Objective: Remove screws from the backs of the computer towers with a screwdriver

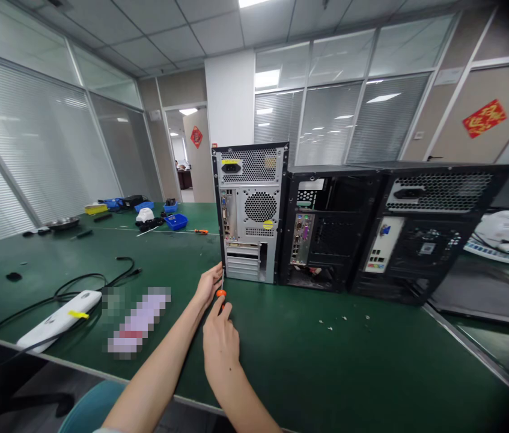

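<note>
Inspected at the green table point(308, 361), with the silver-backed computer case point(250, 210) taken as landmark.

Screwdriver point(222, 293): orange handle, thin shaft. Found just in front of the case's lower left corner, shaft raised toward the case's bottom edge. Whether tip touched the case: could not tell.

Right hand point(220, 343): in front of the case, below the screwdriver. Fingers closed round the orange handle, grasping it.

Left hand point(209, 284): just left of the case's lower left corner. Fingertips curled in at the shaft, steadying it; contact appeared light, extent of grip could not be told.

Black computer case point(326, 228): touching the landmark's right side, rear panel facing the viewer. Second black case point(429, 231): further right of that, also rear-facing.

Small loose bits point(339, 322), likely screws: scattered on the table in front of and right of the landmark, near the first black case.

White power strip point(58, 319) with yellow tag: well left of the landmark, near the table's front edge, black cable point(83, 282) looped beside it.

Blue bins point(175, 221): behind and left of the landmark. Second orange-handled screwdriver point(201, 231): lying just left of the case's rear, apart from the hands.

White items point(506, 237): far right of the landmark, beyond the black cases; kind unclear.
</note>
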`<state>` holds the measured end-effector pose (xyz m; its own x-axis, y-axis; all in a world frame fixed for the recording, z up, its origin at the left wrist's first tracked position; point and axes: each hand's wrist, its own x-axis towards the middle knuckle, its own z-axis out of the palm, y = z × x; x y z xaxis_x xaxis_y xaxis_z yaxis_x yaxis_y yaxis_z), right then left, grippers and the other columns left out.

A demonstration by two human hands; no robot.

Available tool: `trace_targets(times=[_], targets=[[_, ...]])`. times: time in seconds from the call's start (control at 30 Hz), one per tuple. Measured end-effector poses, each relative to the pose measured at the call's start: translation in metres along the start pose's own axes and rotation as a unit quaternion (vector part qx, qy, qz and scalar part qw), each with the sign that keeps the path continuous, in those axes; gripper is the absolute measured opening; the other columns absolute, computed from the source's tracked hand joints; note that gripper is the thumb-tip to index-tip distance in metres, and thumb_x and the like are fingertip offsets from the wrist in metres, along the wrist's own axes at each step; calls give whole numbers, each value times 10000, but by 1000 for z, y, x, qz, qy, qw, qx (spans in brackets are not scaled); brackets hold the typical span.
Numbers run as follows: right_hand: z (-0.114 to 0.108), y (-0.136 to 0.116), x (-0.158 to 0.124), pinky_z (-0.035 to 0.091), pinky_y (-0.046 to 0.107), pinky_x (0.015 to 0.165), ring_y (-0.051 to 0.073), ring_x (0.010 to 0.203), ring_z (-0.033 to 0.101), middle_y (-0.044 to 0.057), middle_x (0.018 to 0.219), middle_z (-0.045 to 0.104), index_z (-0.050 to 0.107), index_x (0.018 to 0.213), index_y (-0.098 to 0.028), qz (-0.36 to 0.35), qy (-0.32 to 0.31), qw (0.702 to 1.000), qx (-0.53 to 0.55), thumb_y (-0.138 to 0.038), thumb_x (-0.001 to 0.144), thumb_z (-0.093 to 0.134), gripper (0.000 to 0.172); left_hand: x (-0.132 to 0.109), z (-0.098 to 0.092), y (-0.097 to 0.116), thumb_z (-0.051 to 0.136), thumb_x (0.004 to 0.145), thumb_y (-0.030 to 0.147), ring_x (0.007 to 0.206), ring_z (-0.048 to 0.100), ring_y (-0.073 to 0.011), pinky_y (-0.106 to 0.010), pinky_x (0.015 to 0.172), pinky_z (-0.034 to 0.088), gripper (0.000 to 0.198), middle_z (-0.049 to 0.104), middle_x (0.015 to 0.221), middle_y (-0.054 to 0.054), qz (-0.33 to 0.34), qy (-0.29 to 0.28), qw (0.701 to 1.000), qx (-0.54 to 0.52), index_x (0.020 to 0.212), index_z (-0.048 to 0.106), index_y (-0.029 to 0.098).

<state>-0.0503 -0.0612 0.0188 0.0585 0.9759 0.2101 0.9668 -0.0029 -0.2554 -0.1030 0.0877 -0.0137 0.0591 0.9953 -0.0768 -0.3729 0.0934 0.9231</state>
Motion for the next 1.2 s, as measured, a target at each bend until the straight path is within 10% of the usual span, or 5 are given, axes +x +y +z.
trace_targets(times=[1.2], targets=[[-7,9,9,466,330,568,257,686,656,138,803,659,444,1077,-99,34,33,991,128,-241,804,396,312,-14,12,10,399,640,37,1185,464,-170,-316,988,366,547,520,1268,-66,-1,14,1000,18,1146,572,152]])
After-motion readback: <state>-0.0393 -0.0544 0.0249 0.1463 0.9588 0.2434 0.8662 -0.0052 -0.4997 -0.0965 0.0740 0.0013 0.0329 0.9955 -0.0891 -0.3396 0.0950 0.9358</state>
